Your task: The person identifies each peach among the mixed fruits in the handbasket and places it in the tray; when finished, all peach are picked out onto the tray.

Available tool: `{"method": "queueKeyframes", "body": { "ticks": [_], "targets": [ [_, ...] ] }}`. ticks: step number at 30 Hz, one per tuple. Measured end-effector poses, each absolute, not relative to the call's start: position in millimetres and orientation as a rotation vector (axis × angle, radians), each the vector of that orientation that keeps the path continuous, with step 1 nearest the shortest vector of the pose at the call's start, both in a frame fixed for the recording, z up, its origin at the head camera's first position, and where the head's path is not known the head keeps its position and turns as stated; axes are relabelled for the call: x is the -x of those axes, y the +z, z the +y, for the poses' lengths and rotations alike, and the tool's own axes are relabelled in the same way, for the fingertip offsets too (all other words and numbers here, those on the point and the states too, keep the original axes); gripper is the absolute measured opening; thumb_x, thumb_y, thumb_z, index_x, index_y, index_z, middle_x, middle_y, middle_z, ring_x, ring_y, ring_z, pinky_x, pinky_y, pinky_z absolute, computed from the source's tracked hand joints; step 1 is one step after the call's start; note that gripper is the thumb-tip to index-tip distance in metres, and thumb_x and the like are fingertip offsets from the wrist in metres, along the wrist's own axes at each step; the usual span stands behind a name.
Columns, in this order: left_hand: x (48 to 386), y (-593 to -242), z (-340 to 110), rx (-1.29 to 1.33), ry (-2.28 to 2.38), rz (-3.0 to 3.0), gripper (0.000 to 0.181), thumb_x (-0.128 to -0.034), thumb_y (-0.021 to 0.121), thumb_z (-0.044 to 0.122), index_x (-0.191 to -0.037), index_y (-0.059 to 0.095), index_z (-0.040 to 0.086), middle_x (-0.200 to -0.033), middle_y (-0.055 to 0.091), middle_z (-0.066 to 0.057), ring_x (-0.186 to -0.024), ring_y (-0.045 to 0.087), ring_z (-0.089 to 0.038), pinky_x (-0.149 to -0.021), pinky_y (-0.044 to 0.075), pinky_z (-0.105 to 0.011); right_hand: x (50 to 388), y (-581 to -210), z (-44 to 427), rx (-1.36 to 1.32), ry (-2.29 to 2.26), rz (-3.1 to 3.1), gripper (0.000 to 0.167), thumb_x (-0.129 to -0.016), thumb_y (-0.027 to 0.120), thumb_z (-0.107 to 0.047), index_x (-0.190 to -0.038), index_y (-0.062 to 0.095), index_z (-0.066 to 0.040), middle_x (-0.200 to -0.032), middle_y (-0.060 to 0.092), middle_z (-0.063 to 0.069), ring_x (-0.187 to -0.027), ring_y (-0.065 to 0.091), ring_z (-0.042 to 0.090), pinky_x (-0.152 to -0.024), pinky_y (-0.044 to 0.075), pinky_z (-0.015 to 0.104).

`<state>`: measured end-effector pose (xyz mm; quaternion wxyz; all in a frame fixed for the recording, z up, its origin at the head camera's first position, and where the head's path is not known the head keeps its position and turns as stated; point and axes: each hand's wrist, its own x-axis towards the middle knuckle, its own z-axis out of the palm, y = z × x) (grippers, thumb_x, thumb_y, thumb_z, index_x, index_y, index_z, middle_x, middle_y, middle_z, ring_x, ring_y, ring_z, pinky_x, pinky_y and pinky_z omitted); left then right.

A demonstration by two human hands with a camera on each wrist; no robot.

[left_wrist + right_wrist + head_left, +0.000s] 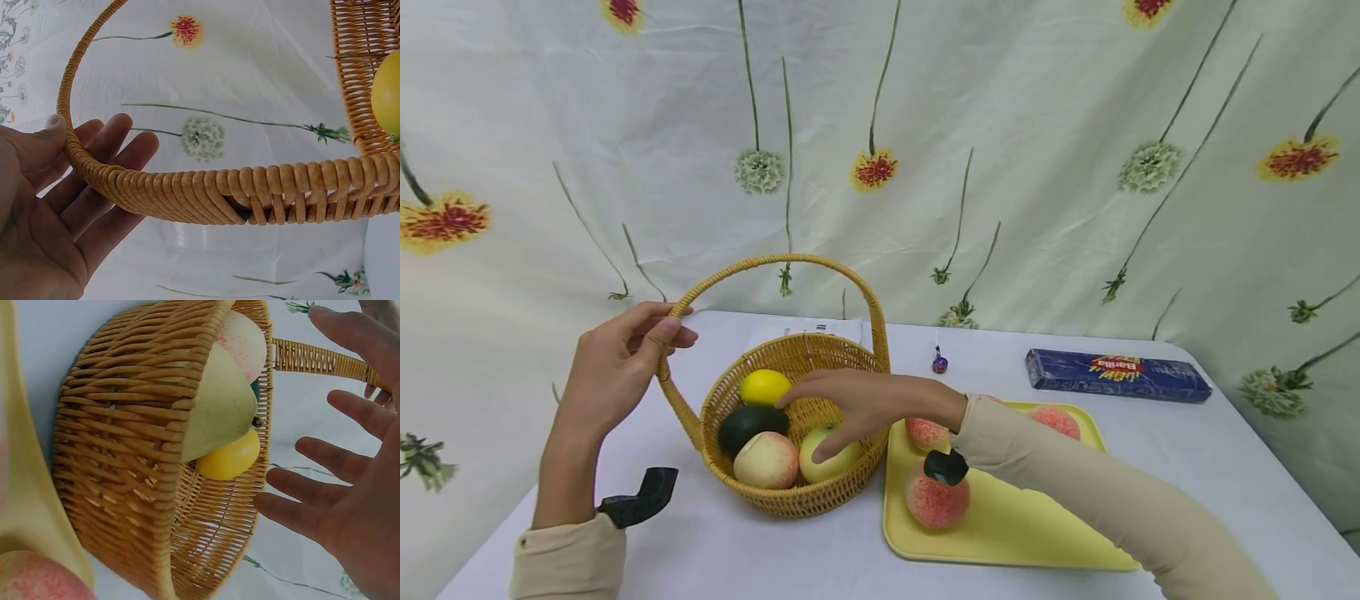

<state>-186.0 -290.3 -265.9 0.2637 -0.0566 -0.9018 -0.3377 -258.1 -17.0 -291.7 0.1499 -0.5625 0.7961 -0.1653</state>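
A wicker basket (797, 502) stands on the table with its handle (775, 260) upright. My left hand (613, 362) holds the handle's left side, thumb on one side and fingers on the other, as the left wrist view also shows. Inside the basket lie a yellow lemon (765, 387), a dark green avocado-like fruit (751, 429), a pale peach (767, 461) and a yellow-green pear (222, 406). Over the basket's opening hovers my right hand (865, 402), fingers spread and holding nothing; in the head view it covers part of the contents.
Right of the basket is a yellow tray (1030, 521) bearing several pink peaches (937, 498), with my right forearm across it. A blue Barilla box (1116, 375) lies behind the tray. Farther back are a small purple lollipop (939, 363) and a white packet (842, 328).
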Motion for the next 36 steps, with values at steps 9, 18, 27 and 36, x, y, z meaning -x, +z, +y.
{"method": "queueKeyframes", "body": {
  "ticks": [9,18,27,36],
  "targets": [
    [186,-266,-290,0.143,-0.911,-2.438,0.032,-0.0998,0.050,0.029,-0.121,0.061,0.008,-0.095,0.071,-0.014,-0.078,0.055,0.011,-0.066,0.046,-0.007,267,-287,-49,1.584,-0.277,2.264,0.071,-0.084,0.074,-0.032,-0.145,0.040,-0.018,-0.146,0.042,0.001,-0.130,0.041,0.013,-0.105,0.034,0.023],
    [186,-266,-291,0.147,-0.907,-2.444,0.032,-0.0999,0.050,0.028,-0.121,0.061,0.007,-0.095,0.071,-0.014,-0.079,0.055,0.012,-0.065,0.046,-0.008,274,-289,-71,1.470,-0.175,2.279,0.075,-0.082,0.076,-0.034,-0.146,0.038,-0.022,-0.141,0.046,0.001,-0.127,0.045,0.014,-0.101,0.037,0.022],
    [187,-266,-292,0.147,-0.904,-2.438,0.031,-0.0998,0.051,0.028,-0.121,0.061,0.008,-0.095,0.071,-0.013,-0.078,0.055,0.012,-0.065,0.046,-0.007,275,-296,-85,1.415,-0.191,2.243,0.070,-0.081,0.077,-0.030,-0.142,0.042,-0.025,-0.125,0.053,-0.005,-0.105,0.050,0.007,-0.086,0.041,0.018],
    [187,-266,-290,0.152,-0.910,-2.429,0.031,-0.0995,0.051,0.029,-0.120,0.062,0.009,-0.093,0.071,-0.010,-0.077,0.056,0.011,-0.065,0.047,-0.008,273,-298,-94,1.276,-0.159,2.247,0.065,-0.080,0.078,-0.030,-0.136,0.046,-0.033,-0.135,0.046,-0.010,-0.117,0.043,0.004,-0.098,0.037,0.021]
  ]
}}
